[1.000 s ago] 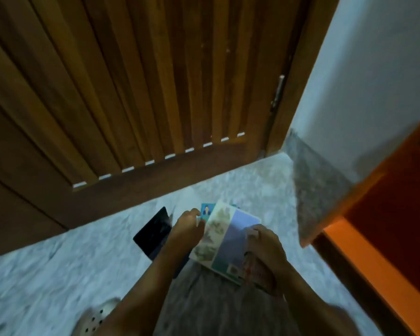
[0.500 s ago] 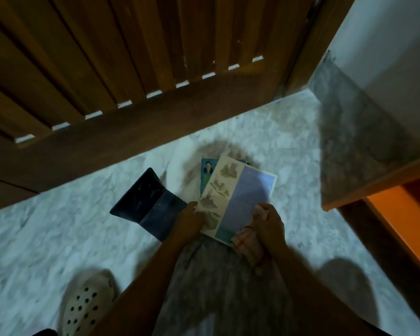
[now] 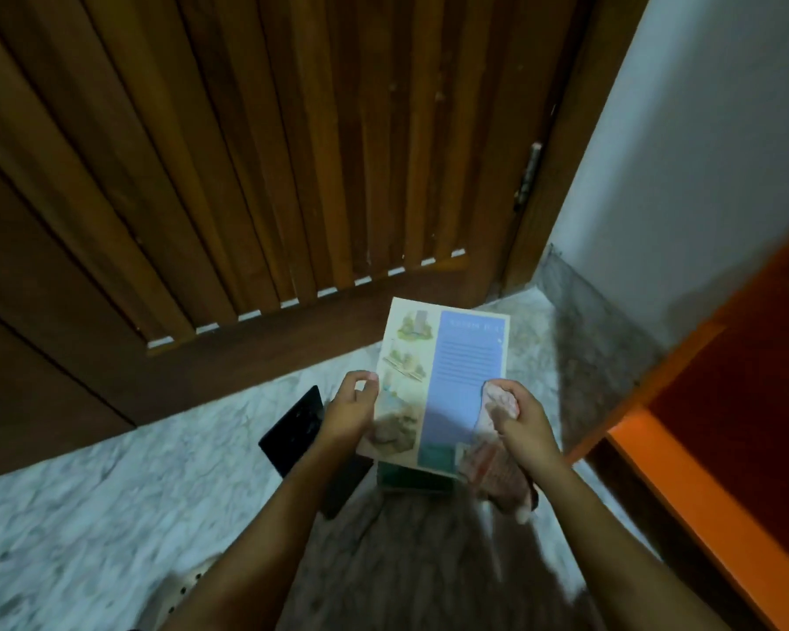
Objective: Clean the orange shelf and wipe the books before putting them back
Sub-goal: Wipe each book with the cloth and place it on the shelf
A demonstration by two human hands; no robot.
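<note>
I hold a thin book with pictures down its left side and a blue text panel, lifted above the floor. My left hand grips its left edge. My right hand grips a pinkish checked cloth bunched against the book's lower right corner. A dark book lies on the marble floor under my left wrist, and a teal book shows just below the held one. The orange shelf runs along the right edge.
A slatted wooden door fills the view ahead, with a white wall and grey skirting to its right. The floor is pale marble. A perforated light sandal shows at the bottom left.
The book has been lifted off the floor pile and raised toward me. The view has tilted back up toward the door. My right hand still holds the cloth at the book's corner.
</note>
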